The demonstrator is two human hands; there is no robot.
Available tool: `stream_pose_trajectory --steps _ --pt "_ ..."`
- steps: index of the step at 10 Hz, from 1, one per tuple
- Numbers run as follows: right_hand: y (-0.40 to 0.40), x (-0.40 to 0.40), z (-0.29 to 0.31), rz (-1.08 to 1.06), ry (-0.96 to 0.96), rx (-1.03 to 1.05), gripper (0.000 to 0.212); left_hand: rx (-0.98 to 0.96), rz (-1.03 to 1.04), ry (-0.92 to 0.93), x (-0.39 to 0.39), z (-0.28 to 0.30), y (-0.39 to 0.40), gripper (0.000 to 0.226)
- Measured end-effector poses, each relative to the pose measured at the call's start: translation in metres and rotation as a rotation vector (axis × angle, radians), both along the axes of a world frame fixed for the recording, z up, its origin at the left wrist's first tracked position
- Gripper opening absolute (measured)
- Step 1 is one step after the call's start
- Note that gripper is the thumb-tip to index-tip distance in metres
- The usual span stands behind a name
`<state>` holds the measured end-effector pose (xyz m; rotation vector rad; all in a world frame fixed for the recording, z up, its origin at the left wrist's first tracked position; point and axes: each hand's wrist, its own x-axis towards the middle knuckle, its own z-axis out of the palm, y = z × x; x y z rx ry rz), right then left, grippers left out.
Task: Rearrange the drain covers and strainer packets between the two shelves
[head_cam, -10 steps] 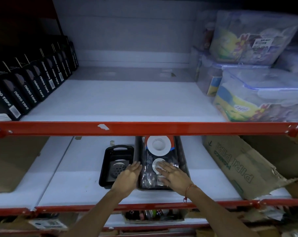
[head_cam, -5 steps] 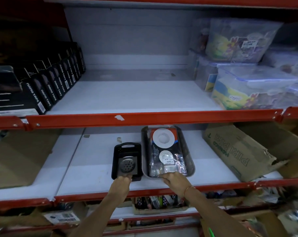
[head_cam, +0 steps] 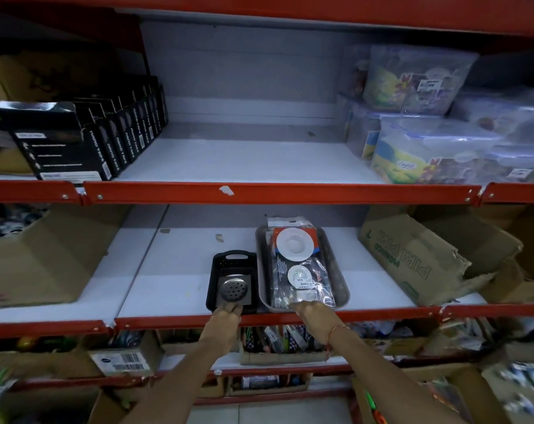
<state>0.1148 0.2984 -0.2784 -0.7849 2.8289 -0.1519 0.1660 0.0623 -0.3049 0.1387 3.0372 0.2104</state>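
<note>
Red-railed store shelving fills my view, white boards, dim light. Nearest to me, my left hand sits at the front lip of the lower shelf, fingers curled together on the near edge of a small black tray. My right hand is at the near edge of the grey tray just beside it; fingers point down onto the rim, can't tell if they actually clamp it. The black tray holds one square metal drain cover, flat, at its near end. The grey tray holds a stack of clear strainer packets, white round strainers showing, a packet sticking out past the far end. The two trays touch or nearly so. Right of them, a torn cardboard box lies on its side. Left, another cardboard carton. Above, the upper shelf has bare middle board, black tape boxes in a row at left, wrapped plastic containers stacked at right.
</note>
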Motion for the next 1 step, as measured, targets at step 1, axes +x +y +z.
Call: stream_pose_trajectory --steps 1 --pt "-0.0013 -0.0001 0.0112 0.01 -0.014 -0.036 0.05 0.038 0.026 -0.006 0.0047 0.017 0.0067 0.043"
